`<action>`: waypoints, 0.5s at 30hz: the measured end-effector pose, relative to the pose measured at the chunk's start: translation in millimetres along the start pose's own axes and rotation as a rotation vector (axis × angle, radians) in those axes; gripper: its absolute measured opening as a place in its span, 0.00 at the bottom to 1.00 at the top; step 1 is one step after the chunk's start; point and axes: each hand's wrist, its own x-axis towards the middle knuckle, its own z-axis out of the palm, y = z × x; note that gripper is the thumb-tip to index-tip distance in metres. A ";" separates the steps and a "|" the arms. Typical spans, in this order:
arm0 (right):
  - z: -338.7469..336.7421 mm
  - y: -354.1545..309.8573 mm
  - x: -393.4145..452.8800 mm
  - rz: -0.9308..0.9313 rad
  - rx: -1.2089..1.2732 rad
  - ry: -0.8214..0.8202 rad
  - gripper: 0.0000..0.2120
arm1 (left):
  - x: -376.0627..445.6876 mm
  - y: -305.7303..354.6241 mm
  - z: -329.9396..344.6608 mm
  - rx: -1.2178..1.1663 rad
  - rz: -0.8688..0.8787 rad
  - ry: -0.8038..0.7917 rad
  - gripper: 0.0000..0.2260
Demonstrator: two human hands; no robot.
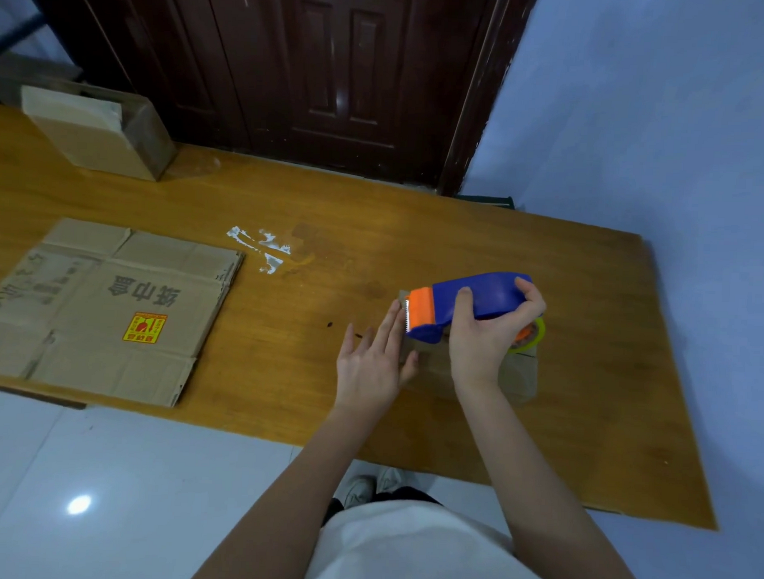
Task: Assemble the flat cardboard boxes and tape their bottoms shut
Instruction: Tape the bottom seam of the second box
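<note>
The right hand (484, 336) gripped the tape dispenser (466, 305) over a small box (516, 376) near the tabletop's (283, 329) right edge, while the left hand (375, 358), fingers spread, steadied the box for taping

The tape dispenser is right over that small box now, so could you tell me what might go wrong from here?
The left hand lies flat against the small box, fingertips right beside the serrated blade on the tape dispenser; a slip could nick them. The right hand grips the dispenser one-handed, so the tape may run crooked. The box looks light and might slide on the wooden table.
</note>
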 end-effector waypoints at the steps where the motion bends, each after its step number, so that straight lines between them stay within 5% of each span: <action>1: -0.9 2.7 -1.3 -0.022 -0.028 -0.017 0.26 | 0.6 1.1 -0.8 0.022 0.006 -0.001 0.28; 9: 1.2 6.4 -3.8 -0.035 0.009 0.045 0.23 | 6.8 18.5 -2.9 -0.005 0.157 0.126 0.21; 15: 0.6 9.7 -5.7 -0.064 -0.012 0.051 0.22 | 7.0 18.4 -0.8 -0.118 0.180 0.079 0.20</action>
